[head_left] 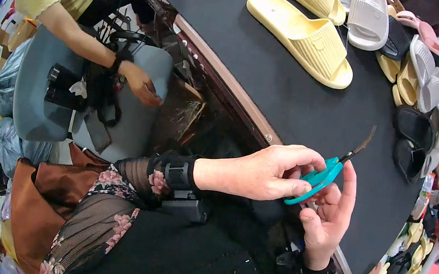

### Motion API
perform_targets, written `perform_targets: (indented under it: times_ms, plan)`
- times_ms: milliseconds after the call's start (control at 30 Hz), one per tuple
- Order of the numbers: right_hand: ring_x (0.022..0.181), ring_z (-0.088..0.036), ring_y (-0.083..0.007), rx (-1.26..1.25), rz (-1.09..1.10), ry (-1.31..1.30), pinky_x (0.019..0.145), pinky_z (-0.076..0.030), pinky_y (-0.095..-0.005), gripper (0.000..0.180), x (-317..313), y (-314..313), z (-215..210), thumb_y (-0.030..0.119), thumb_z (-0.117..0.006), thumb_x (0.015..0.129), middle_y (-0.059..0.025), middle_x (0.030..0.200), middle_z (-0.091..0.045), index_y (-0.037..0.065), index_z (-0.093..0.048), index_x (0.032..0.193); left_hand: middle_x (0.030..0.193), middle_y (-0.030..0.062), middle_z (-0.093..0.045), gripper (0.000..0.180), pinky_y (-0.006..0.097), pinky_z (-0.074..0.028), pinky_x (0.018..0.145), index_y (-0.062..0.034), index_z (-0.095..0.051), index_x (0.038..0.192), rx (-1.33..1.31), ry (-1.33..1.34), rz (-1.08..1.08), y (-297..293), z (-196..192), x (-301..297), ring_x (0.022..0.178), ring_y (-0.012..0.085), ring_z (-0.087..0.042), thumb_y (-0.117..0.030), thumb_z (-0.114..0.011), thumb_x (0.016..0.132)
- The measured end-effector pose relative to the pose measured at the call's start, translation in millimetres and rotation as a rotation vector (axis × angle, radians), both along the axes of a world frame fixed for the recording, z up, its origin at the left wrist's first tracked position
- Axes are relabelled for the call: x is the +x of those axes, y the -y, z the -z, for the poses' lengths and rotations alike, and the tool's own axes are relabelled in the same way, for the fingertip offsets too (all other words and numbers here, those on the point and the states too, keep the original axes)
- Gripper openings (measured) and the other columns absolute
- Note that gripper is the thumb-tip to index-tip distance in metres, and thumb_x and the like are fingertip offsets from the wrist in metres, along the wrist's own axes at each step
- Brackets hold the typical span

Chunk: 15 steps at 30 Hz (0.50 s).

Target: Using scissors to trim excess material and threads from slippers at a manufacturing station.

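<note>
Small scissors [323,181] with teal handles and dark, narrow blades point up and to the right above the black table. Closed around their handles is my left hand [259,170], thumb and fingers pinching the teal part. My right hand [330,217] is just below and to the right, palm turned up. Its index finger is stretched out, with the tip at or very near the base of the blades. The right thumb stands apart, and the other fingers curl loosely beside the handle. A yellow slide sandal [306,40] lies farther off on the table.
More slides, including a grey one [368,20] and a black pair [412,143], line the table's far right edge [380,232]. To the left, another person's hand [140,84] hangs over a grey chair [42,84] holding a bag and a phone. Other people are at the right.
</note>
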State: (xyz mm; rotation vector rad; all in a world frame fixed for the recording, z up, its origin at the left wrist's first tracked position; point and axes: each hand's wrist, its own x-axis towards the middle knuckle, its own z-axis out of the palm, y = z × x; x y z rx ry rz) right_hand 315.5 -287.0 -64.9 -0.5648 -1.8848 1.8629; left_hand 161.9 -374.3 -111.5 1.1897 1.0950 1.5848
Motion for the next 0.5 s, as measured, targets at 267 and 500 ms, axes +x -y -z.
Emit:
perform_targets:
  times_ms: [267, 500]
  plan:
    - [0.087, -0.058, -0.0154, 0.039, 0.048, 0.004, 0.077, -0.048, -0.0270, 0.085, 0.6, 14.1, 13.7, 0.005, -0.070, 0.076, -0.0121, 0.103, -0.057, 0.000, -0.015, 0.141, 0.092, 0.0036, -0.051, 0.036, 0.025, -0.044, 0.070, 0.0005, -0.050, 0.117, 0.050, -0.012, -0.082, 12.9, 6.0, 3.5, 0.078, 0.0098, -0.050, -0.009, -0.061, 0.084]
    - [0.103, -0.055, -0.0186, 0.041, 0.043, -0.011, 0.086, -0.047, -0.0309, 0.085, 0.1, 5.6, 6.7, 0.003, -0.069, 0.077, -0.0112, 0.116, -0.050, 0.001, -0.013, 0.141, 0.093, 0.0047, -0.051, 0.034, 0.025, -0.043, 0.068, 0.0001, -0.053, 0.114, 0.125, -0.123, -0.091, 2.0, -13.2, 3.8, 0.076, 0.0105, -0.048, -0.008, -0.063, 0.083]
